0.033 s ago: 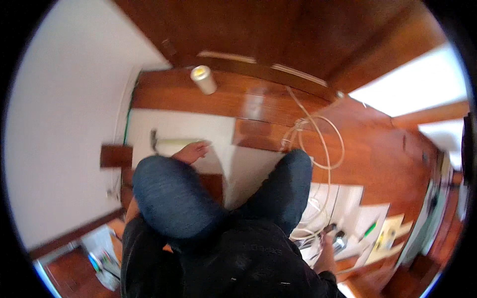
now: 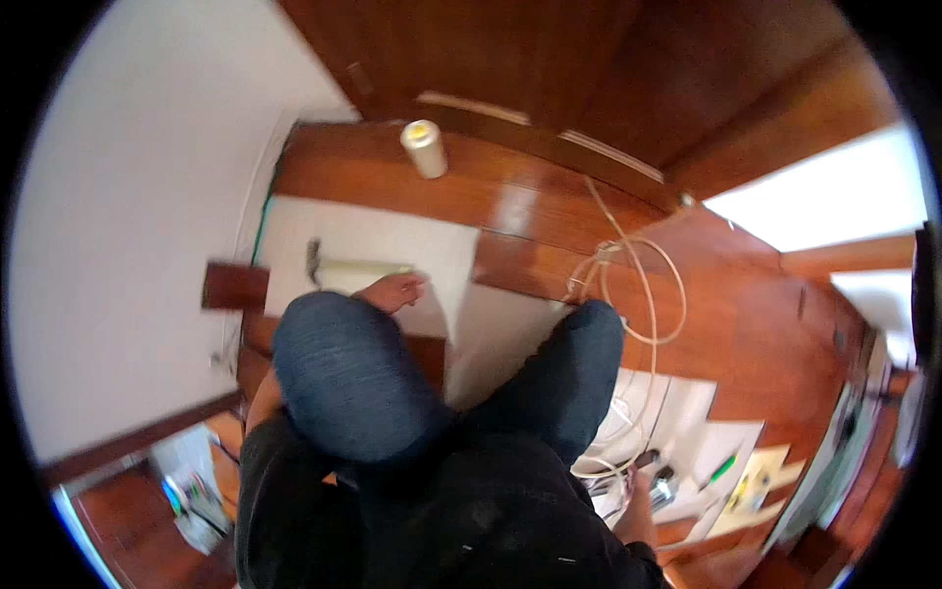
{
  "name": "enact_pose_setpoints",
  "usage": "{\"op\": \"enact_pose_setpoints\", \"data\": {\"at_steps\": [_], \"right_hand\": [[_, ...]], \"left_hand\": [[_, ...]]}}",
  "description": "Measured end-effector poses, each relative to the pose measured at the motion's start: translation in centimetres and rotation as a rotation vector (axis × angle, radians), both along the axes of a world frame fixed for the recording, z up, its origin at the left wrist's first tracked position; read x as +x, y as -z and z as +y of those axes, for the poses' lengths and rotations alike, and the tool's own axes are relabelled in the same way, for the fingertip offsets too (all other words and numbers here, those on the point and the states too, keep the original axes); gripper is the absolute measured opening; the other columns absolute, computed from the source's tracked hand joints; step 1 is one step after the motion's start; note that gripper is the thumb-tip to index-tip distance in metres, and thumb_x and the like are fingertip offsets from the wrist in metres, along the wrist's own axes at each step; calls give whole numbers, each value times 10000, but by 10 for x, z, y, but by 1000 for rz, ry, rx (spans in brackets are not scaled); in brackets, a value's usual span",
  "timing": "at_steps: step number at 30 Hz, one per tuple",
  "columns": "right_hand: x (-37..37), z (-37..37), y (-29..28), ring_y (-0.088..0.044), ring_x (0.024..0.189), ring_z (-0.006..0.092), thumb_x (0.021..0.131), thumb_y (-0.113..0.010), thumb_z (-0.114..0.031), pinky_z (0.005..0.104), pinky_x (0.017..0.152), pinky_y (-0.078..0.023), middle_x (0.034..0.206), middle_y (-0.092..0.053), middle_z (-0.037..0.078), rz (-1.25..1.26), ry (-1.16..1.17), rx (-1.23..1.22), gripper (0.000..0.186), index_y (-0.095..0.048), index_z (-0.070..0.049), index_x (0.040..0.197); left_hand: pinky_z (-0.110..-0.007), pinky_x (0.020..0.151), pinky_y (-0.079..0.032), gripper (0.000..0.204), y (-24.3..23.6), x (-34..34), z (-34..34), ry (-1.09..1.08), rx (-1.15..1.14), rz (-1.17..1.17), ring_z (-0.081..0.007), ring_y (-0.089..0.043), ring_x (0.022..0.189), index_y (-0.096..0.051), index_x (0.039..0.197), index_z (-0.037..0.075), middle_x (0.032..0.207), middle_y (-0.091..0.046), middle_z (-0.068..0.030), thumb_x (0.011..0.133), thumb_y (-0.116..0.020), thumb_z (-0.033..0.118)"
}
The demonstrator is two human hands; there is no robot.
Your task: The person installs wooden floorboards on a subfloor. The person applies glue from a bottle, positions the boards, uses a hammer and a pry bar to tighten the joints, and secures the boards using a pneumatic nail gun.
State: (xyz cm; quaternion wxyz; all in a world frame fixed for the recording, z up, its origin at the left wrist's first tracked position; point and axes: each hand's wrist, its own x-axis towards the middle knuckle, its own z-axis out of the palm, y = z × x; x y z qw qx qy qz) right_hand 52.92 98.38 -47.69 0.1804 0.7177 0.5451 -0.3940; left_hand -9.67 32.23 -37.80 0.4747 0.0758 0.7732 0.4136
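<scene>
A hammer [image 2: 355,266] with a dark head and pale handle lies on a white sheet [image 2: 294,221] on the floor. My left hand [image 2: 394,293] is open beside the end of its handle, fingers loosely bent, wrist hidden behind my left knee. My right hand [image 2: 636,491] is low at the right, closed round something dark that I cannot make out, among white cable, a shiny dark object [image 2: 663,489] and white boards [image 2: 687,398].
A pale cylinder [image 2: 425,155] stands before wooden doors [image 2: 530,54]. Looped cream hose [image 2: 679,294] lies on the wooden floor. A wooden block [image 2: 234,285] is by the left wall. A green tool [image 2: 723,469] and yellowish pieces [image 2: 760,471] lie at the right; clutter [image 2: 196,501] is at lower left.
The camera view has shifted slightly, so the hammer and cylinder sit a little higher in the picture. Nothing else has visibly moved.
</scene>
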Motion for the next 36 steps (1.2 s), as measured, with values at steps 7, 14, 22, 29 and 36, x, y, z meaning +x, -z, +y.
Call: {"op": "enact_pose_setpoints", "data": {"at_steps": [7,14,22,29,36], "right_hand": [[-151,-48,-47,-445,470,146,922,-769,-316,312,415,-322,627,-476,-11,-13,60,-56,263,-623,-138,796],[-146,-4,-24,-583,545,228,877,-660,-154,404,463,-426,792,-639,130,135,-176,231,264,-641,62,1028],[-243,-16,-185,-626,980,266,1049,-497,-162,355,811,-564,1272,-574,250,808,-101,846,500,-376,39,1491],[-450,-103,-323,-576,1009,173,1012,-589,-281,316,862,-518,1278,-521,67,1329,-564,732,557,-392,-57,1482],[-636,-391,-304,-571,1166,427,799,-710,-99,546,1004,-454,1201,-594,239,497,-2135,739,664,-453,-35,1407]], "left_hand": [[-350,993,-485,568,5,7,-15,0,-52,196,-253,-622,1119,-494,1449,-3,1221,-674,-151,1036,-555,382],[-397,1070,-457,542,-46,-15,-2,133,-120,240,-331,-589,1233,-485,1470,43,1376,-610,-185,1043,-523,374],[-395,1014,-489,505,-61,-19,18,160,-43,173,-309,-640,1161,-507,1454,67,1299,-660,-164,1035,-541,347],[-369,1027,-488,553,-54,-35,39,188,224,152,-282,-627,1201,-480,1480,38,1368,-617,-172,1034,-577,350],[-386,937,-543,532,-66,-34,15,-362,1068,-498,-248,-643,1120,-541,1420,39,1311,-625,-126,1012,-646,363]]}}
